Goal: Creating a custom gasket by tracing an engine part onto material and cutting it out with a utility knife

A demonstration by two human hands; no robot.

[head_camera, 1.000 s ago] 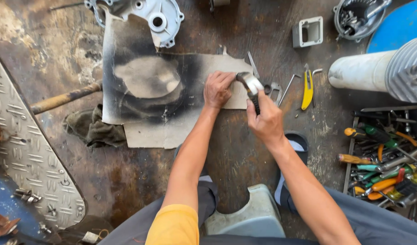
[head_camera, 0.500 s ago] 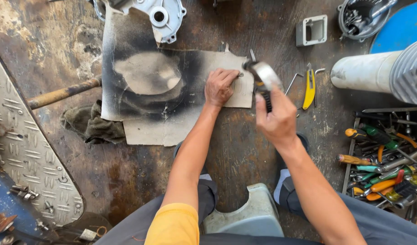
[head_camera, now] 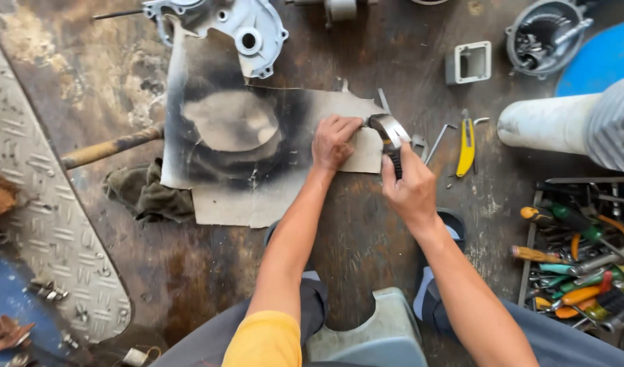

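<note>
Gripping a hammer (head_camera: 391, 139) by its dark handle, the right hand (head_camera: 410, 190) is closed tight around it, with the metal head down at the right edge of a cardboard sheet (head_camera: 271, 163). The left hand (head_camera: 333, 143) presses on that same edge, fingers curled beside the hammer head; whether they pinch something small cannot be told. The cardboard lies flat on a stained workshop floor and carries a dark sprayed outline around a pale oval patch. At the cardboard's top edge sits a grey metal engine cover (head_camera: 247, 30). Left of the cardboard lie a rag (head_camera: 145, 194) and a wooden handle (head_camera: 111, 146). Right of the cardboard are a hex key (head_camera: 439, 141) and a yellow knife (head_camera: 466, 146), then a white cylinder (head_camera: 549, 122). Further right and lower, a tray of screwdrivers (head_camera: 577, 258) shows orange and green handles.
</note>
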